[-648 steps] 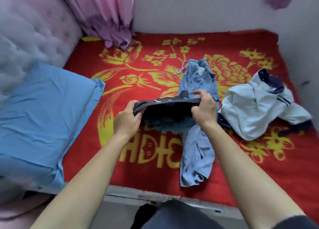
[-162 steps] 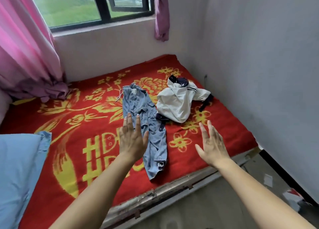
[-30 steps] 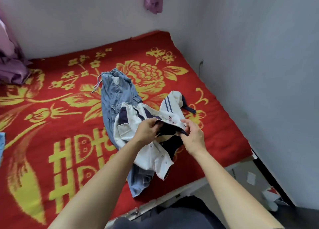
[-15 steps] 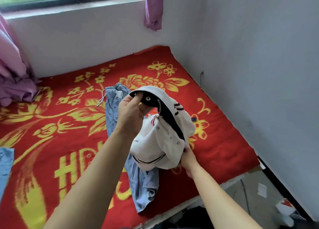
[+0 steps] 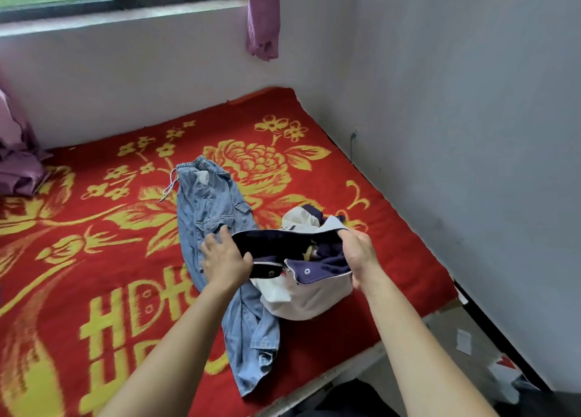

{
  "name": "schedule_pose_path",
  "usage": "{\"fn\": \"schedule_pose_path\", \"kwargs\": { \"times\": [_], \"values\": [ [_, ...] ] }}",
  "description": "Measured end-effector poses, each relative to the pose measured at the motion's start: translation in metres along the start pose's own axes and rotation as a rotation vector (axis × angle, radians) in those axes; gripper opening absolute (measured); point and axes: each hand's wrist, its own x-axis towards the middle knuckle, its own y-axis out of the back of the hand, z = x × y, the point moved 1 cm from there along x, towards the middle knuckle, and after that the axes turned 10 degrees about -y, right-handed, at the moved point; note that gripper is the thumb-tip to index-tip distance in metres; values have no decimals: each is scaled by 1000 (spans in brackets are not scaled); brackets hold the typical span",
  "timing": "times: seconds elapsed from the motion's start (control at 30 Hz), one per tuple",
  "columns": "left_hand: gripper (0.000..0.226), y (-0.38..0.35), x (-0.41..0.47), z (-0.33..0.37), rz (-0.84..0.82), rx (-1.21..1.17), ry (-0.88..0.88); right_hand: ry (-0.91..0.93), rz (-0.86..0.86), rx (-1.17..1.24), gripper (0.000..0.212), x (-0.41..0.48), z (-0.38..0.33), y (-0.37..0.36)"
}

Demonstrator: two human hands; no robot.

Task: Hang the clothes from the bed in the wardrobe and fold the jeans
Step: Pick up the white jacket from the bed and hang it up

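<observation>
I am on the hanging part of the job, with the white and navy jacket as the garment in hand. My left hand has the left end of the dark collar pinched at the thumb, with the other fingers spread out fairly straight beyond it. My right hand is curled tight round the right end of the same collar. Between them the neck opening is stretched wide. The body of the jacket sags below in a bunch and rests on the near right part of the bed.

The jeans lie flat and unfolded along the bed, waistband far and legs running towards the near edge. The jacket's lower left side overlaps them. So folding has not begun, as I judge it, and it can wait until this jacket is away.

Next I need to lift the jacket clear of the bed by the collar so that it hangs straight, without dragging the jeans along where the two touch. Then I must turn away from the bed, since neither the wardrobe nor a hanger is in my view. The snap fastenings hang open, so the front may swing.
</observation>
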Motion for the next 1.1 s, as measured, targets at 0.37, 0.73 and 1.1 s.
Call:
{"fn": "schedule_pose_path", "kwargs": {
  "times": [0.37, 0.73, 1.1],
  "values": [
    [23, 12, 15, 32, 39, -339, -177, 78, -146, -99, 23, 25, -31, 35],
    [19, 70, 17, 42, -557, -849, -227, 169, 204, -576, 21, 55, 12, 89],
    [47, 94, 13, 16, -338, -1004, -27, -244, -475, -172, 32, 23, -78, 56]
  ]
}}
